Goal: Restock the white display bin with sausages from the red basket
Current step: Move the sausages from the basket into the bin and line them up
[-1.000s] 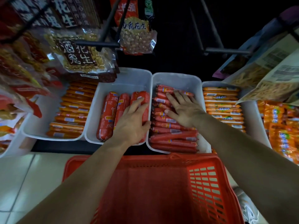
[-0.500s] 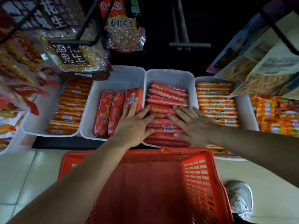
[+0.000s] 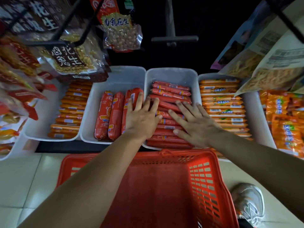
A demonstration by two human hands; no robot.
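head view, left to right. hanging peanut bags [image 3: 74, 63] overlap the far corner of a white bin of slim orange sausages [image 3: 70, 111]. the next bin [image 3: 118, 76] holds thick red sausages [image 3: 109, 116] laid lengthwise, side by side. the left hand [image 3: 141, 119] lies flat across the wall between this bin and the white display bin [image 3: 171, 74]; its fingers are straight and spread apart, the outer ones resting on the nearest thick sausage, the others on the thin red sausages [image 3: 171, 92]. these thin sausages lie crosswise in the display bin, stacked from its near edge to about two thirds of its depth, with the far wall bare. the right hand [image 3: 195, 127] presses palm-down on the stack, fingers straight and fanned apart, gripping nothing. further right stand a bin of orange sausages with green labels [image 3: 220, 102] and a pile of orange packets [image 3: 286, 125]. the red basket [image 3: 205, 186] sits on the tiled floor [image 3: 19, 178] nearest the viewer, its far rim just below the display bin's near edge, under both forearms. a grey shoe [image 3: 248, 201] shows to the right of the basket.
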